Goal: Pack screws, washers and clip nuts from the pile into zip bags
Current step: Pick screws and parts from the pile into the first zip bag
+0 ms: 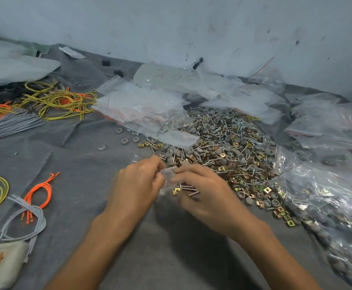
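A big pile [231,143] of silver screws, grey washers and brass clip nuts lies on the grey cloth, right of centre. In front of it both hands hold one small clear zip bag [168,174]. My left hand [138,183] pinches the bag's top on the left. My right hand [202,191] grips it on the right. Some screws and a clip nut [177,190] show through the plastic under my right fingers. The hands are blurred.
Empty zip bags [141,105] lie heaped behind the pile, filled bags [325,201] at the right. Yellow and orange wire loops [62,99] and grey cable ties [9,126] lie at the left. Loose washers [125,140] dot the grey cloth [76,164].
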Available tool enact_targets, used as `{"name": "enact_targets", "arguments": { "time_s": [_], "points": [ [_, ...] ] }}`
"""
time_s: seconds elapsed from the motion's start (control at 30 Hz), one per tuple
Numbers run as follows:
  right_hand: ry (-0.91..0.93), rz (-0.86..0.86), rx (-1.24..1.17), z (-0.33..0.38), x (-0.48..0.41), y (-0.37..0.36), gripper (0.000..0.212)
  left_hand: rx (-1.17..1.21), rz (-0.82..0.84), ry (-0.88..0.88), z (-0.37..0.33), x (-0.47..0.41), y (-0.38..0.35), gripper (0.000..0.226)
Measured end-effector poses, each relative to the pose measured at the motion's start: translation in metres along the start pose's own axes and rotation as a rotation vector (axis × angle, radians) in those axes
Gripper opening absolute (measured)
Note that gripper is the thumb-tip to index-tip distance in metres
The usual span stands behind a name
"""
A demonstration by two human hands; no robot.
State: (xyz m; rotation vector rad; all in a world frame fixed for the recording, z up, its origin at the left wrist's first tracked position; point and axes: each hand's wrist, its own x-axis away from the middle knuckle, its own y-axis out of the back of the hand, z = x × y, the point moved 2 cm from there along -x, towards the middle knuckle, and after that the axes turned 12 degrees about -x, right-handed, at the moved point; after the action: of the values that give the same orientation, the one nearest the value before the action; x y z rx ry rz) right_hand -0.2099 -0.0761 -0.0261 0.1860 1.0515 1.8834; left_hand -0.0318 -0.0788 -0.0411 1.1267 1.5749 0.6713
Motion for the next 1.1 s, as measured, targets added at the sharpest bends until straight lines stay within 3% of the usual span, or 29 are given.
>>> {"name": "enact_targets", "arguments": {
  "time_s": [0.1, 0.2, 0.3, 0.4, 0.5, 0.73, 0.97, 1.1],
  "points": [
    [-0.126, -0.116, 0.080, -0.025, -0.003, 0.038, 0.014, 0.030, 0.013, -0.049, -0.005, 0.002, 0.001, 0.010],
    [-0.304, 0.021, 0.328, -0.052, -0.021, 0.064, 0.020, 0.098, 0.090, -0.088, -0.011, 0.005, -0.001, 0.010],
    [-0.370, 0.154, 0.440, -0.066, -0.033, 0.062, 0.024, 0.168, 0.163, -0.067, -0.011, 0.004, -0.001, 0.017],
    [-0.327, 0.159, 0.461, -0.069, -0.037, 0.059, 0.014, 0.217, 0.212, -0.034, -0.009, 0.004, -0.001, 0.021],
    [-0.320, 0.175, 0.412, -0.071, -0.036, 0.060, 0.025, 0.234, 0.252, -0.024, -0.007, 0.004, 0.000, 0.026],
    [-0.208, 0.167, 0.432, -0.066, -0.039, 0.057, 0.014, 0.248, 0.259, -0.026, -0.006, 0.004, 0.001, 0.026],
    [-0.226, 0.264, 0.468, -0.073, -0.037, 0.057, 0.014, 0.259, 0.252, 0.000, -0.004, 0.004, -0.003, 0.027],
    [-0.195, 0.215, 0.477, -0.078, -0.033, 0.056, 0.008, 0.246, 0.254, -0.002, -0.004, 0.004, -0.004, 0.028]
  ]
}}
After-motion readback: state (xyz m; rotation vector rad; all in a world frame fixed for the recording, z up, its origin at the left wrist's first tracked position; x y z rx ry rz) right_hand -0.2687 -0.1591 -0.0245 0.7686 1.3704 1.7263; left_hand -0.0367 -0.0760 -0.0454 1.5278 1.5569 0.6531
